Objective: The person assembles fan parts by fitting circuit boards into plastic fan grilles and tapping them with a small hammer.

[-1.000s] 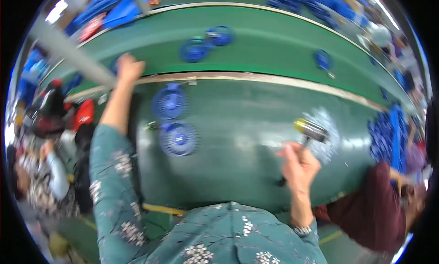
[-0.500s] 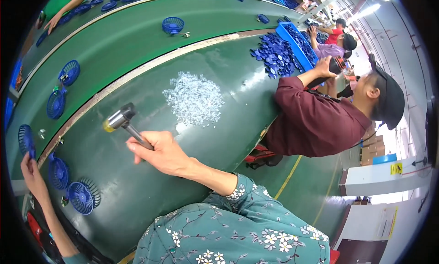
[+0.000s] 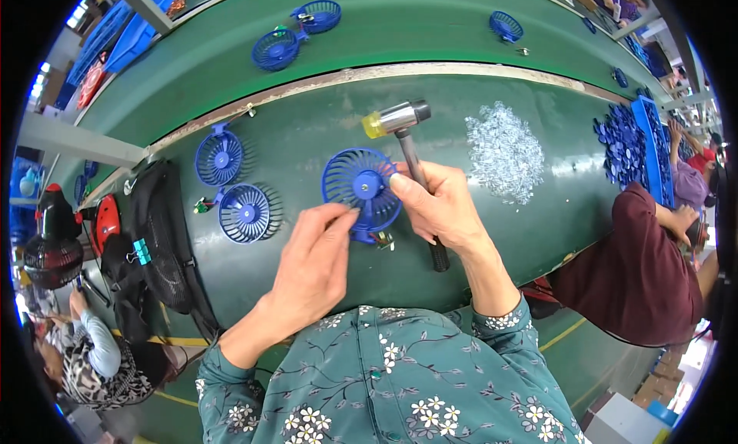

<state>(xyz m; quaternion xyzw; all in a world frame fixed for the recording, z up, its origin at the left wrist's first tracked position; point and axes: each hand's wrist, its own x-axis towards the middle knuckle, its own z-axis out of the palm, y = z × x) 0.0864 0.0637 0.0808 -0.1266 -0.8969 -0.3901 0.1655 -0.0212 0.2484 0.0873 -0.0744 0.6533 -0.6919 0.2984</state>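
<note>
Green tabletop (image 3: 300, 129), hammer handle (image 3: 410, 156) toward wearer (image 3: 377, 375)

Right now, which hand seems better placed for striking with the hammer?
Probably the right hand: it grips the hammer by the handle, while the left hand has its fingertips at the fan.

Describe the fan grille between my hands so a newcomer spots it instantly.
On the dark green workbench, find the pile of clear pieces. To its left, past the two-faced mallet in the right hand, is the round blue fan grille. Unlike the two blue fan grilles lying further left, it has the left hand at its rim.
</note>
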